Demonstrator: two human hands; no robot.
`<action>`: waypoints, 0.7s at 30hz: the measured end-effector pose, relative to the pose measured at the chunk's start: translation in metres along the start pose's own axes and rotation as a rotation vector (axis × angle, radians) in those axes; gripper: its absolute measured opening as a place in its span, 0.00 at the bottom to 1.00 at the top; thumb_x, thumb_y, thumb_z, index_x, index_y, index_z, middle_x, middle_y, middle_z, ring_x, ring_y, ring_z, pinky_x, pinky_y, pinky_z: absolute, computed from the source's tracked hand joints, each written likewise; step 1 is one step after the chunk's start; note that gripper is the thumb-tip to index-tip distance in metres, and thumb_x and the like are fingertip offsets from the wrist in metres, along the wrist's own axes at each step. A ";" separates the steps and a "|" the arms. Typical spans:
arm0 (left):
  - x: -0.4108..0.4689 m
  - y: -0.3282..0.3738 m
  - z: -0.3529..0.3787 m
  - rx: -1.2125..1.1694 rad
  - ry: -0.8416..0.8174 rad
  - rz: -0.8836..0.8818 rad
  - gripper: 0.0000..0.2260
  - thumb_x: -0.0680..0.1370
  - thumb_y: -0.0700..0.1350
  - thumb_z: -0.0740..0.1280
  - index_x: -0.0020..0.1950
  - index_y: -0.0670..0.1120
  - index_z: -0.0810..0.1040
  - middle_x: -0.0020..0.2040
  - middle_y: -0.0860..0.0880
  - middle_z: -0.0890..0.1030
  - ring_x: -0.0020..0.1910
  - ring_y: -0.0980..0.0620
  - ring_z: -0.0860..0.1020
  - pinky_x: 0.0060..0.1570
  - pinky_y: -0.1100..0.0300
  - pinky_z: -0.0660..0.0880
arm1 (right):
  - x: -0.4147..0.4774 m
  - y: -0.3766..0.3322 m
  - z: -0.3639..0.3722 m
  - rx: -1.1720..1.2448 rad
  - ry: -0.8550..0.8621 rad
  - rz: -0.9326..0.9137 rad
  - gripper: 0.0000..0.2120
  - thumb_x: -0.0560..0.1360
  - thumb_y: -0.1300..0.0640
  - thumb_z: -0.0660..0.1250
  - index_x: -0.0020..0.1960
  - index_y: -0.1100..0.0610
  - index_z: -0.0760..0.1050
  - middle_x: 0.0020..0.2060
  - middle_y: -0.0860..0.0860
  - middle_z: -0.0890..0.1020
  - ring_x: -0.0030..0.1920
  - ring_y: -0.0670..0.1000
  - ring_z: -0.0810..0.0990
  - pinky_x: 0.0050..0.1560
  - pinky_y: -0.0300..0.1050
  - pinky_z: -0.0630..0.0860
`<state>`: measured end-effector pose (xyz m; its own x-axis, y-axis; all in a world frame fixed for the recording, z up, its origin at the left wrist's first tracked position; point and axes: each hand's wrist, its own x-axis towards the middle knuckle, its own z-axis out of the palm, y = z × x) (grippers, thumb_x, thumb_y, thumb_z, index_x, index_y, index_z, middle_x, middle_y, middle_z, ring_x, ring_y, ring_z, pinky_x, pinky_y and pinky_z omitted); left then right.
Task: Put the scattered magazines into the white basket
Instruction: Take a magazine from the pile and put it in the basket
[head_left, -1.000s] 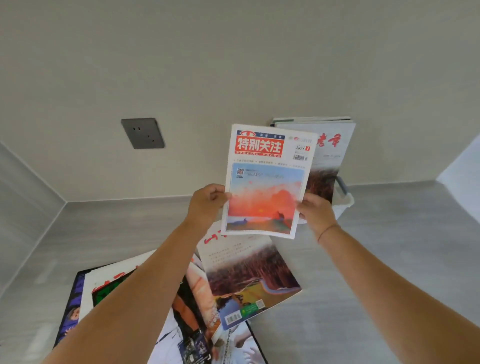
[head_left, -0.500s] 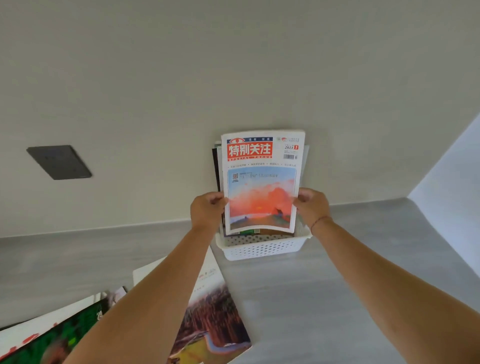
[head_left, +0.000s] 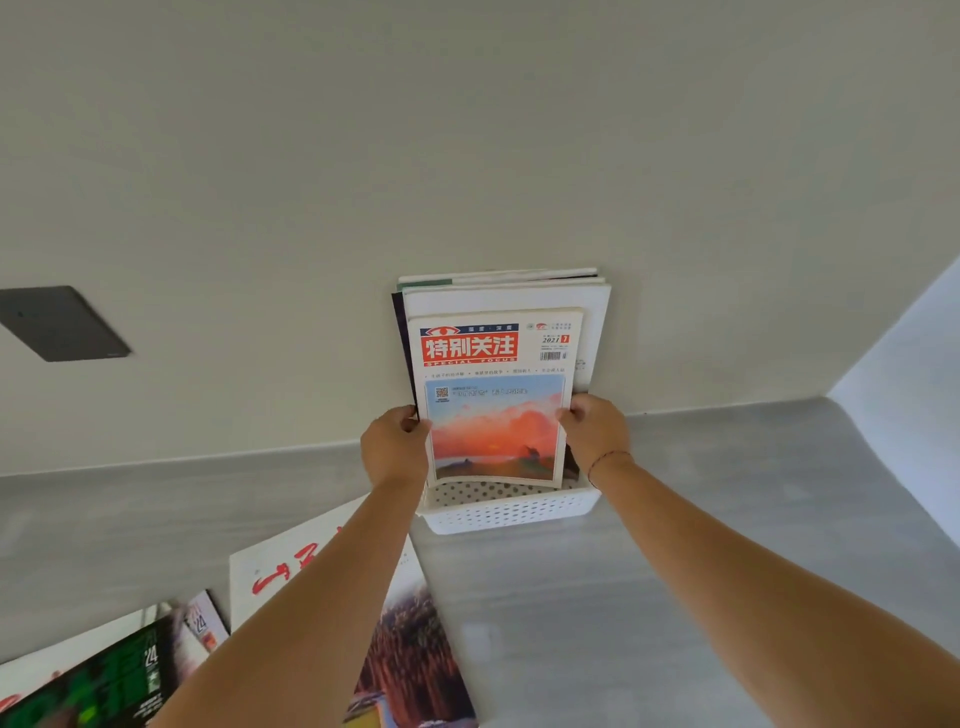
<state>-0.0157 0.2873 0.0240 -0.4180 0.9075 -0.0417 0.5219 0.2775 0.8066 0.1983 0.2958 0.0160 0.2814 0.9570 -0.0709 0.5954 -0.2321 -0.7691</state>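
Note:
A magazine with a red title block and a sunset cover (head_left: 493, 395) stands upright in the white perforated basket (head_left: 506, 512), its lower edge inside the rim. My left hand (head_left: 396, 444) grips its left edge and my right hand (head_left: 593, 430) grips its right edge. Behind it several larger magazines (head_left: 506, 293) stand in the basket, leaning on the wall. On the grey surface at lower left lie a white magazine with red script and a reddish forest photo (head_left: 410, 639), partly under my left forearm, and a green-and-black magazine (head_left: 104, 680).
The basket sits against the pale wall at the back of the grey countertop (head_left: 675, 597). A dark socket plate (head_left: 60, 322) is on the wall at left. A white side wall (head_left: 904, 405) closes the right.
The sunset magazine has been lowered from above the basket until its bottom edge is inside it. The view has swung right and closer to the basket.

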 end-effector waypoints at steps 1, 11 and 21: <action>0.001 -0.001 -0.001 0.020 -0.010 0.008 0.09 0.76 0.41 0.65 0.54 0.45 0.82 0.52 0.45 0.85 0.41 0.50 0.77 0.42 0.62 0.72 | 0.000 0.000 0.001 -0.010 0.016 -0.006 0.08 0.77 0.58 0.61 0.49 0.60 0.78 0.41 0.52 0.81 0.39 0.51 0.75 0.39 0.39 0.70; 0.000 -0.009 -0.019 -0.069 -0.095 -0.030 0.12 0.75 0.45 0.67 0.57 0.45 0.80 0.56 0.46 0.82 0.46 0.51 0.77 0.49 0.57 0.77 | -0.015 -0.004 0.000 0.160 0.147 0.057 0.12 0.71 0.60 0.70 0.52 0.58 0.71 0.51 0.54 0.79 0.46 0.53 0.78 0.45 0.42 0.75; -0.060 -0.108 -0.100 -0.070 -0.065 -0.183 0.11 0.76 0.48 0.67 0.56 0.47 0.79 0.51 0.50 0.82 0.47 0.51 0.79 0.42 0.61 0.73 | -0.136 -0.027 0.030 0.206 0.192 -0.103 0.06 0.74 0.56 0.67 0.49 0.53 0.71 0.45 0.49 0.77 0.42 0.46 0.76 0.40 0.34 0.72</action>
<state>-0.1212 0.1715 -0.0016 -0.4510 0.8632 -0.2270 0.3879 0.4186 0.8211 0.1211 0.1777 0.0274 0.3762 0.9186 0.1209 0.4687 -0.0761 -0.8800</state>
